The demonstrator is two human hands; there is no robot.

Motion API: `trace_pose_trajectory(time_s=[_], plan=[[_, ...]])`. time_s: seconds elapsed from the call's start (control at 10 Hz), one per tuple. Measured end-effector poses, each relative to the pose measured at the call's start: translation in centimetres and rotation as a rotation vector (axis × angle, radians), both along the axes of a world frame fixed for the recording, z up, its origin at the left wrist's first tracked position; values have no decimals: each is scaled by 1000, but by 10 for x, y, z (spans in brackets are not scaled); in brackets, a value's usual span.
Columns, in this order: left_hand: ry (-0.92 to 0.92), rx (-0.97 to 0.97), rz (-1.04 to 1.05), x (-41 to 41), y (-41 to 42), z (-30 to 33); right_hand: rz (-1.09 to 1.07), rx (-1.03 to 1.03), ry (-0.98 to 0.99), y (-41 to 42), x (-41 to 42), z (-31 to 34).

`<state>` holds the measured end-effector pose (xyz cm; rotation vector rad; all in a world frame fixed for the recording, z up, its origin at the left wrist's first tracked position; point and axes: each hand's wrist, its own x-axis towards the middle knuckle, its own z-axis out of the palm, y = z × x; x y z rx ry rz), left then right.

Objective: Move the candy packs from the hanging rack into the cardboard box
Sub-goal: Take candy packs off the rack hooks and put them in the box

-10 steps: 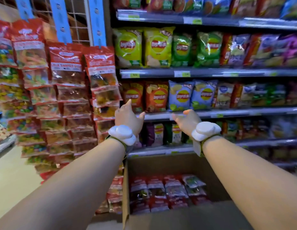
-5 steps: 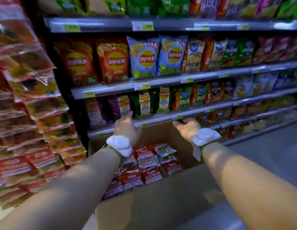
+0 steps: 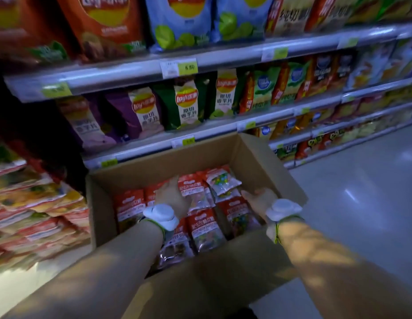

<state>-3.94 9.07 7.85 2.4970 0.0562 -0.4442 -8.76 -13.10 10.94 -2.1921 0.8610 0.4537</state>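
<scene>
Head view: left hand [image 3: 175,199] and right hand [image 3: 260,199], both empty and loosely spread, had dropped from shelf height into the cardboard box [image 3: 258,157] onto candy packs [image 3: 205,226]; hanging rack [image 3: 34,203] at nine o'clock stayed stocked, so more transfers remained.

Matt brown cardboard box [image 3: 267,162], glossy plastic candy packs [image 3: 206,229], smooth metal shelves [image 3: 223,58]

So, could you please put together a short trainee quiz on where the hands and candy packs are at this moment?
1. True or false: both hands reach over the cardboard box.
2. Which hand lies over the candy packs: A left, B right?
3. Fill in: the chip bags stand on the ___ behind the box.

Key: 1 true; 2 A, while the right hand is near the box's right wall; 3 shelves.
</scene>
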Motion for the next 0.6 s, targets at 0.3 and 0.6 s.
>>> trace_pose_trajectory(time_s=[0.3, 0.6], plan=[[275, 13, 251, -7, 16, -79, 293, 144, 297, 12, 25, -72], [532, 99, 587, -47, 61, -145, 574, 236, 570, 75, 37, -183]])
